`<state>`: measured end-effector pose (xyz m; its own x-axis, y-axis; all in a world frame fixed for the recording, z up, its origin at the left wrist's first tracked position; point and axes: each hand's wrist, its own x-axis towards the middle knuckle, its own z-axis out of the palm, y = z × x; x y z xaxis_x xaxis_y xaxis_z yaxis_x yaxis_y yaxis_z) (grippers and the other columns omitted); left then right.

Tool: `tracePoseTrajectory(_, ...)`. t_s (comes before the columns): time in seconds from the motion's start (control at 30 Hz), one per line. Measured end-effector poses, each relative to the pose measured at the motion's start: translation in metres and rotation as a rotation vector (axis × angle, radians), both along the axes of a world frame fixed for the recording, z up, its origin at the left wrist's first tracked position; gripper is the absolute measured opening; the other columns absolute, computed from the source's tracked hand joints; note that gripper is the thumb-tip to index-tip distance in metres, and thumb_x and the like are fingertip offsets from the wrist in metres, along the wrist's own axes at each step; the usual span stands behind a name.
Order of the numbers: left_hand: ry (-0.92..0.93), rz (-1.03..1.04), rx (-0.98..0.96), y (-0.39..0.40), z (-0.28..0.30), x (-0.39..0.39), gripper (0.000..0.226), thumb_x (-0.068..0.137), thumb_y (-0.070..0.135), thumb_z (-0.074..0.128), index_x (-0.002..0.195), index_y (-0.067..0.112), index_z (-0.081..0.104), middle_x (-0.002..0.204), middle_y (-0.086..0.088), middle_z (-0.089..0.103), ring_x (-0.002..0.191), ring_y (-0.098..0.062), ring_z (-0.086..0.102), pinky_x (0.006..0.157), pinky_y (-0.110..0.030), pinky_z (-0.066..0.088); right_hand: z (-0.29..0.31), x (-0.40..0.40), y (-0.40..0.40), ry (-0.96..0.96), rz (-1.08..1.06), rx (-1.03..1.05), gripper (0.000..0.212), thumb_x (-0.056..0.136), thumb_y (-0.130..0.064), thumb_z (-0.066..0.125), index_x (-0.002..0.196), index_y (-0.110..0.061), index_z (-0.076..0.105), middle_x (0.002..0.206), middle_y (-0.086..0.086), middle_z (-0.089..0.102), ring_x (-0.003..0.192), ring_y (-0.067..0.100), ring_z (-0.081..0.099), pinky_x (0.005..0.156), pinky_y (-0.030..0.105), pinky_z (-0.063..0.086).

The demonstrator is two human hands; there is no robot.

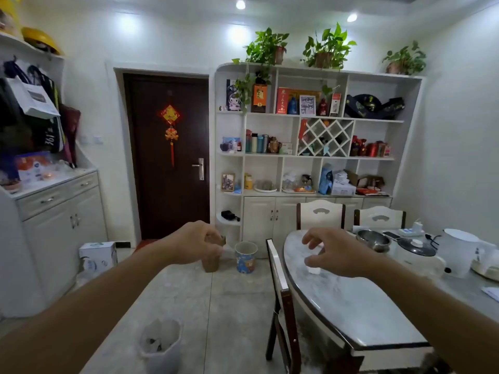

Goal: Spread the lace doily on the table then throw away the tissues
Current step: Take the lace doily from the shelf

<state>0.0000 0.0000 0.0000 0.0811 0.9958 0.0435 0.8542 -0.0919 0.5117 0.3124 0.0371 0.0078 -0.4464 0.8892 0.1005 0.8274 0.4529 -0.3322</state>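
Note:
My right hand (333, 253) hovers over the rounded end of the marble-patterned table (359, 314) with its fingers spread and nothing in them. A small white tissue (313, 270) lies on the table just under its thumb. I cannot make out the lace doily against the mottled tabletop. My left hand (198, 244) is stretched out over the floor, fingers curled shut, with a pale scrap of tissue (228, 249) showing at the fingertips. A translucent lined waste bin (159, 344) stands on the floor below my left forearm.
A chair (280, 290) is tucked against the table's near left side, and two more stand at its far end. A steel bowl (374, 238), a pan lid, a kettle and a charger crowd the table's right. A blue patterned bin (245, 257) and a brown one (210, 264) stand by the cabinet.

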Motion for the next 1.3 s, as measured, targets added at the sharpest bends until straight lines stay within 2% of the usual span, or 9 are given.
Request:
tracePoseTrajectory(0.23, 0.038, -0.024, -0.096, 0.100, -0.009, -0.051, 0.037, 0.088, 0.031, 0.068, 0.121, 0.015, 0.062, 0.099, 0.007, 0.060, 0.093, -0.009, 0.061, 0.078, -0.020, 0.050, -0.010, -0.056, 0.093, 0.012, -0.057, 0.002, 0.036, 0.081, -0.033, 0.072, 0.113, -0.020, 0.063, 0.101, 0.000, 0.069, 0.089, 0.013, 0.065, 0.085, 0.034, 0.058)
tracePoseTrajectory(0.37, 0.018, -0.045, -0.100, 0.171, -0.012, -0.096, 0.038, 0.086, 0.034, 0.069, 0.119, 0.017, 0.063, 0.090, 0.011, 0.059, 0.084, -0.007, 0.060, 0.071, -0.018, 0.047, -0.003, -0.100, 0.159, 0.000, -0.076, 0.018, 0.029, 0.081, -0.032, 0.073, 0.106, -0.019, 0.067, 0.090, -0.006, 0.067, 0.082, 0.008, 0.064, 0.073, 0.020, 0.052)
tracePoseTrajectory(0.43, 0.008, -0.062, -0.090, 0.205, -0.011, -0.116, 0.035, 0.087, 0.031, 0.068, 0.119, 0.016, 0.063, 0.084, 0.011, 0.057, 0.075, -0.005, 0.056, 0.065, -0.016, 0.044, -0.002, -0.123, 0.191, -0.012, -0.090, 0.033, 0.025, 0.082, -0.034, 0.071, 0.103, -0.020, 0.067, 0.091, -0.005, 0.067, 0.083, 0.006, 0.063, 0.074, 0.020, 0.052)
tracePoseTrajectory(0.5, 0.009, -0.073, -0.074, 0.238, -0.011, -0.136, 0.033, 0.088, 0.030, 0.068, 0.118, 0.016, 0.065, 0.088, 0.010, 0.061, 0.076, -0.004, 0.059, 0.064, -0.015, 0.045, -0.001, -0.144, 0.221, -0.002, -0.108, 0.044, 0.025, 0.083, -0.034, 0.070, 0.102, -0.020, 0.069, 0.094, -0.003, 0.069, 0.084, 0.007, 0.063, 0.077, 0.022, 0.052)
tracePoseTrajectory(0.7, 0.018, -0.095, -0.065, 0.340, -0.013, -0.179, 0.028, 0.086, 0.031, 0.070, 0.111, 0.019, 0.067, 0.099, 0.003, 0.068, 0.088, -0.010, 0.065, 0.077, -0.024, 0.055, -0.006, -0.188, 0.314, -0.017, -0.140, 0.014, 0.024, 0.081, -0.037, 0.070, 0.099, -0.020, 0.070, 0.091, -0.003, 0.068, 0.082, 0.008, 0.062, 0.072, 0.021, 0.049)
tracePoseTrajectory(0.9, 0.027, -0.099, -0.052, 0.446, -0.018, -0.199, 0.026, 0.087, 0.028, 0.068, 0.112, 0.019, 0.068, 0.095, 0.003, 0.070, 0.085, -0.010, 0.068, 0.079, -0.027, 0.058, -0.008, -0.211, 0.421, -0.031, -0.145, 0.008, 0.029, 0.082, -0.038, 0.069, 0.104, -0.020, 0.069, 0.097, -0.003, 0.068, 0.087, 0.009, 0.063, 0.081, 0.026, 0.054)
tracePoseTrajectory(1.0, 0.026, -0.101, -0.042, 0.506, -0.020, -0.202, 0.024, 0.088, 0.029, 0.067, 0.111, 0.021, 0.069, 0.089, 0.008, 0.066, 0.081, -0.008, 0.066, 0.069, -0.020, 0.053, -0.005, -0.216, 0.480, -0.027, -0.137, 0.022, 0.031, 0.086, -0.039, 0.065, 0.108, -0.017, 0.068, 0.101, -0.001, 0.069, 0.089, 0.011, 0.063, 0.084, 0.029, 0.054)
tracePoseTrajectory(1.2, 0.010, -0.100, -0.025, 0.626, -0.014, -0.198, 0.026, 0.091, 0.028, 0.064, 0.114, 0.017, 0.068, 0.082, 0.011, 0.064, 0.080, -0.007, 0.065, 0.071, -0.019, 0.051, 0.006, -0.213, 0.602, -0.021, -0.099, 0.010, 0.027, 0.089, -0.039, 0.062, 0.105, -0.018, 0.068, 0.092, -0.007, 0.064, 0.084, 0.005, 0.059, 0.066, 0.015, 0.043)
tracePoseTrajectory(1.3, 0.021, -0.131, -0.024, 0.686, -0.012, -0.194, 0.028, 0.092, 0.027, 0.064, 0.116, 0.015, 0.069, 0.082, 0.013, 0.064, 0.083, -0.006, 0.065, 0.074, -0.020, 0.052, 0.006, -0.214, 0.658, -0.011, -0.108, 0.002, 0.025, 0.089, -0.038, 0.063, 0.105, -0.019, 0.068, 0.087, -0.012, 0.059, 0.082, 0.002, 0.057, 0.068, 0.016, 0.044)
